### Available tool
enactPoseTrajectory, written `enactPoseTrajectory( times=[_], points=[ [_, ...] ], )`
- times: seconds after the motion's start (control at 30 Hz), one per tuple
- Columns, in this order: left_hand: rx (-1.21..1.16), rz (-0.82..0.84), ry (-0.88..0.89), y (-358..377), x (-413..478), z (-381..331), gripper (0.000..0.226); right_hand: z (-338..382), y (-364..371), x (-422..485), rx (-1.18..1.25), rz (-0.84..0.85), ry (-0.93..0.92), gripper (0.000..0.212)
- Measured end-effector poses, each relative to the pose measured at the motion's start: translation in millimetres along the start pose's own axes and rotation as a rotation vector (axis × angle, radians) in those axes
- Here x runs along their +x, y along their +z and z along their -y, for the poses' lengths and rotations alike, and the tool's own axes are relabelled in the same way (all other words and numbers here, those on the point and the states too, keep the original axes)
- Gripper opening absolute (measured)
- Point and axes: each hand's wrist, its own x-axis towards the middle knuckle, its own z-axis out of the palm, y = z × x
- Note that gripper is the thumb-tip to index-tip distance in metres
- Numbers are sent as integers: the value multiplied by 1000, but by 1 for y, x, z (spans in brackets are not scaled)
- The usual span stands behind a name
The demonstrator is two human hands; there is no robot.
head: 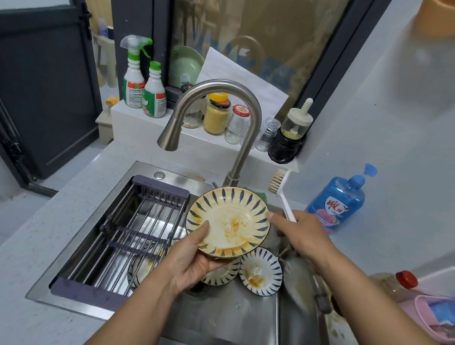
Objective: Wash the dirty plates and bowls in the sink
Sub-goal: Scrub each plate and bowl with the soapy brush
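My left hand (196,262) grips a dirty plate (228,221) with blue leaf marks and orange stains, tilted above the steel sink (236,317). The thumb lies on its inner rim. My right hand (301,234) is at the plate's right edge and grips the white handle of a dish brush (279,186), bristles pointing up and away. A small stained bowl (260,275) sits on the sink floor. Another bowl (221,275) lies partly hidden under the plate, and more crockery (142,267) shows beneath the rack.
A sliding drain rack (134,230) spans the sink's left half. The faucet (211,116) arches over the sink with no water running. A blue soap bottle (337,198) stands at the right. Spray bottles (134,83) and jars (217,114) line the ledge behind.
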Motion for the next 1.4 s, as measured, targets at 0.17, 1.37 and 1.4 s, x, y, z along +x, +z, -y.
enactPoseTrajectory(
  times=[0.17, 1.37, 1.4],
  points=[
    [116, 16, -18, 4, -3, -3, 58, -11, 17, 6, 293, 174, 192, 16],
    [686, -28, 420, 17, 9, 5, 62, 36, -37, -24, -1004, 55, -362, 37],
    [702, -36, 430, 18, 8, 4, 58, 36, -39, -23, -983, 76, -351, 37]
  ],
)
